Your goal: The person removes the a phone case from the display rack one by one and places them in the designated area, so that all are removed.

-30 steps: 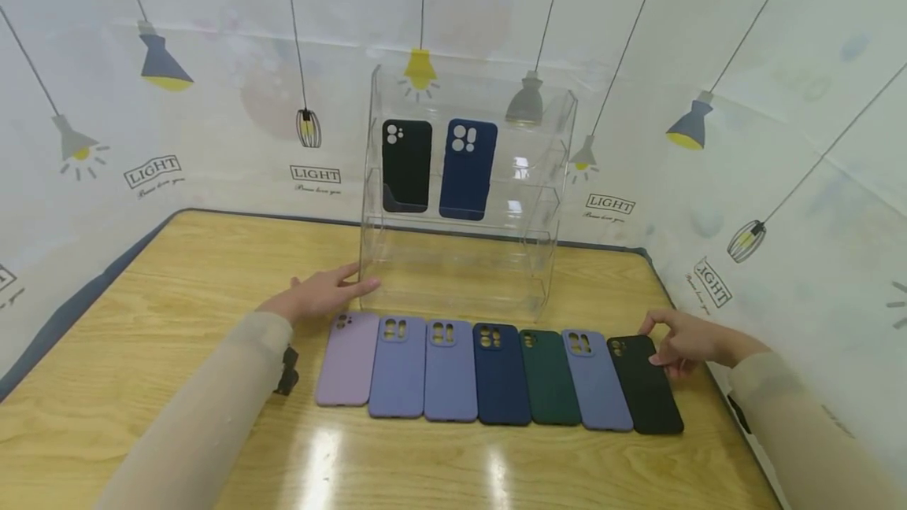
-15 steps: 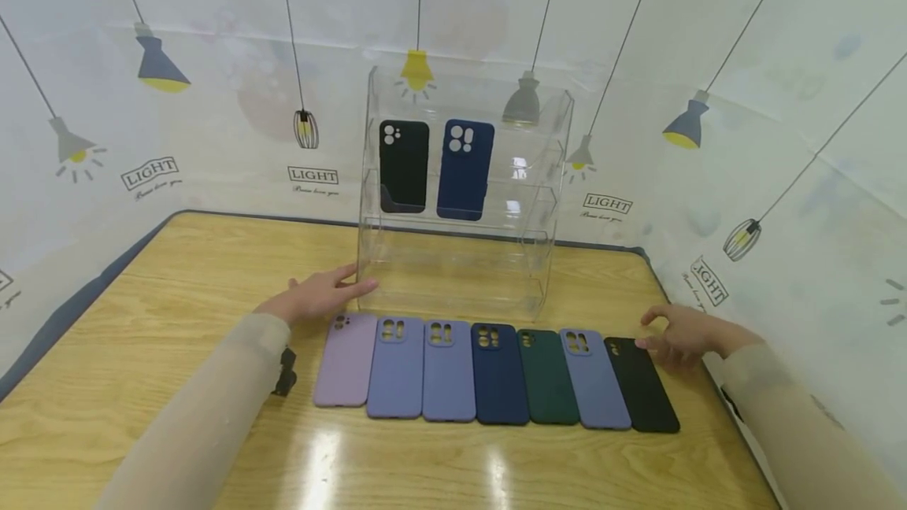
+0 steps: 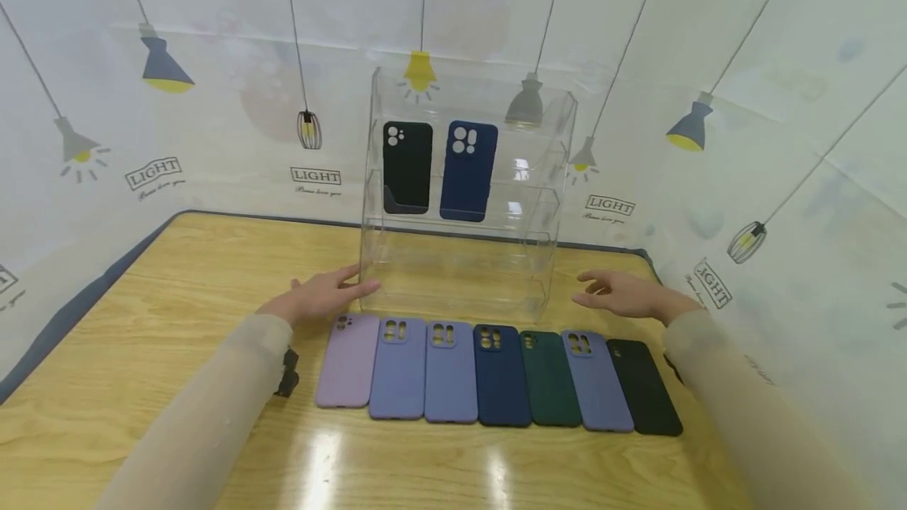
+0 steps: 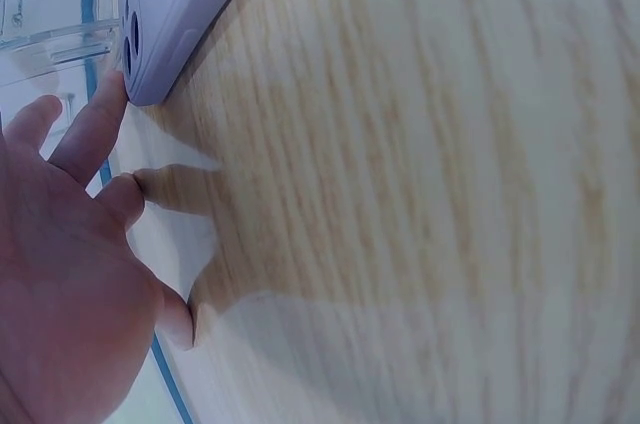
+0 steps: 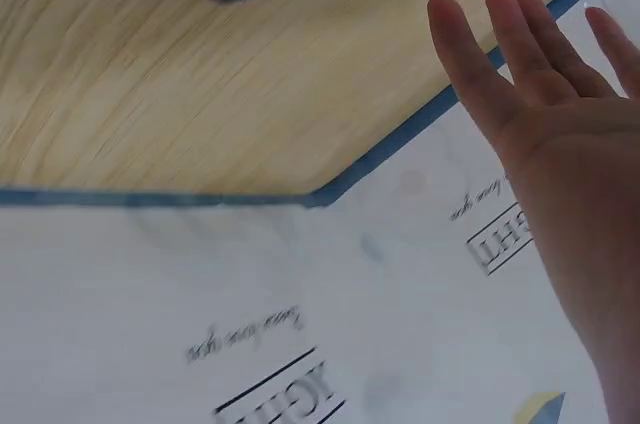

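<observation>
A clear tiered display rack (image 3: 453,278) stands at the back of the table, with a black phone case (image 3: 407,171) and a dark blue phone case (image 3: 468,171) upright in one of its upper tiers. My left hand (image 3: 322,293) rests by the rack's lower left side, its fingers extended and holding nothing. Just below it lies a pale purple phone case (image 3: 347,364), seen also in the left wrist view. To the right of the rack hovers my right hand (image 3: 623,293), loosely extended and gripping nothing. Below it lies a black phone case (image 3: 645,388) at the row's right end.
Between the end cases, the row holds lavender phone cases (image 3: 398,376), a navy phone case (image 3: 501,384) and a green phone case (image 3: 551,384), all flat. A wall covering (image 3: 241,116) printed with lamps encloses the wooden table (image 3: 234,258) behind and at the sides.
My right hand has left the black phone case at the row's right end and moved left and back, toward the rack. The left hand and the cases stay put.
</observation>
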Demonstrator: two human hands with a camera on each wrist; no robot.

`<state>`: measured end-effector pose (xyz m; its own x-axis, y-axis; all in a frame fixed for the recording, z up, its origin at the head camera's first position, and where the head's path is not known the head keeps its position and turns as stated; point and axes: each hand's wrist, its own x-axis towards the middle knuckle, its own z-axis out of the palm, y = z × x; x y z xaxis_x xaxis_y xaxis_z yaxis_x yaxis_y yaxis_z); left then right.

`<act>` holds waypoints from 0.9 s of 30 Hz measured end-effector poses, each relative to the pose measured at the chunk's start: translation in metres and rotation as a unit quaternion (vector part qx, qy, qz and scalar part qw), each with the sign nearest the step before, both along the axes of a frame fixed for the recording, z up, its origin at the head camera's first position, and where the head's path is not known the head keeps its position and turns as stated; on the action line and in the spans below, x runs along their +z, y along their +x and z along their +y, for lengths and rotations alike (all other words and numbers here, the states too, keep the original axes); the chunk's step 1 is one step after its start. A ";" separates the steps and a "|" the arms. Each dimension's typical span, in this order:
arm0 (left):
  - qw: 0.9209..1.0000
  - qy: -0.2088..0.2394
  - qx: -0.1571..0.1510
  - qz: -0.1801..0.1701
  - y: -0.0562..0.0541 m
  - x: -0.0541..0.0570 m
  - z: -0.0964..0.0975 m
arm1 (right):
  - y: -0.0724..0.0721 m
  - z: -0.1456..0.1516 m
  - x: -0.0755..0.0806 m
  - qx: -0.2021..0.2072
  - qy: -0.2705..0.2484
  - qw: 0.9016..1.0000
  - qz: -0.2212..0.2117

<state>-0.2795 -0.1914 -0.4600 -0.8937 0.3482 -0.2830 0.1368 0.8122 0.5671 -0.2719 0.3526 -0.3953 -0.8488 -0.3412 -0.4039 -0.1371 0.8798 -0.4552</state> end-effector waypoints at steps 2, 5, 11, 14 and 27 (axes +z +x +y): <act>1.000 0.000 0.000 0.002 -0.001 -0.001 -0.001 | -0.005 -0.011 -0.003 0.006 -0.009 1.000 -0.001; 1.000 -0.001 0.001 0.004 -0.002 -0.002 -0.001 | -0.012 -0.024 -0.008 0.012 -0.031 0.999 -0.011; 1.000 0.002 0.004 -0.004 -0.002 -0.002 -0.001 | -0.023 -0.036 -0.017 0.011 -0.061 0.997 -0.039; 1.000 0.001 0.006 -0.009 -0.001 -0.001 0.000 | -0.023 -0.037 -0.022 0.000 -0.076 0.996 -0.046; 1.000 -0.011 -0.003 -0.005 0.002 0.001 0.004 | -0.024 -0.054 -0.034 -0.023 -0.041 0.996 -0.074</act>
